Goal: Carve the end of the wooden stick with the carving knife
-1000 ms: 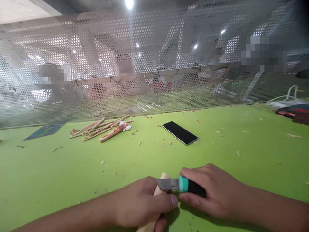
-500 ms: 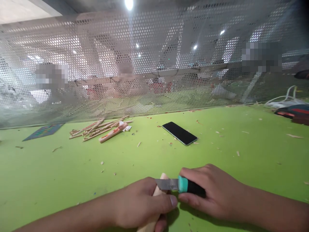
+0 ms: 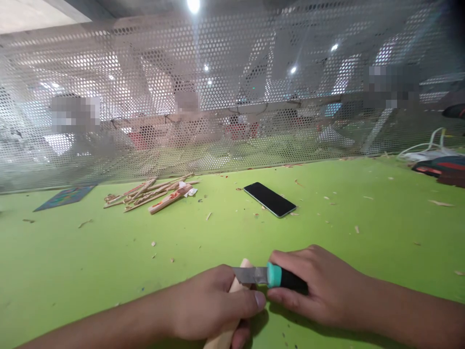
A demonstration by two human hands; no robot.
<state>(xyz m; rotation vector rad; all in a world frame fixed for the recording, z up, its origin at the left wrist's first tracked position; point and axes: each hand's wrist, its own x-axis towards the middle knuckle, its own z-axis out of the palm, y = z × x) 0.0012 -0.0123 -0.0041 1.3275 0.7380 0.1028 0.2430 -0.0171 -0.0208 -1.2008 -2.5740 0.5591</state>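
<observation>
Right hand (image 3: 316,286) closed around the black-and-teal handle of a craft knife (image 3: 275,275), fingers over the top, thumb along the near side. Left hand (image 3: 210,303) wrapped around a pale wooden stick (image 3: 236,285), its far end poking out past the grip, its near end running down to the bottom edge of view. Key relation: stick sits directly left of the right hand, long axis pointing away from the person and leaning slightly right; blade lies crosswise over it near the far end, roughly side to side, tip end at the left index finger. Whether the tip touches skin, cannot tell. Left hand is nearer the stick, holding it; left thumb sits on the near side of the blade, pointing toward the right hand. Beyond, on the green tabletop (image 3: 109,252): black-screened smartphone (image 3: 269,199) lying flat, set diagonally; left of it, a pile of thin wooden sticks (image 3: 143,193) with a red-marked wood piece (image 3: 167,200) in front; scattered wood shavings (image 3: 441,203). Perforated screen (image 3: 218,97) runs along the back.
</observation>
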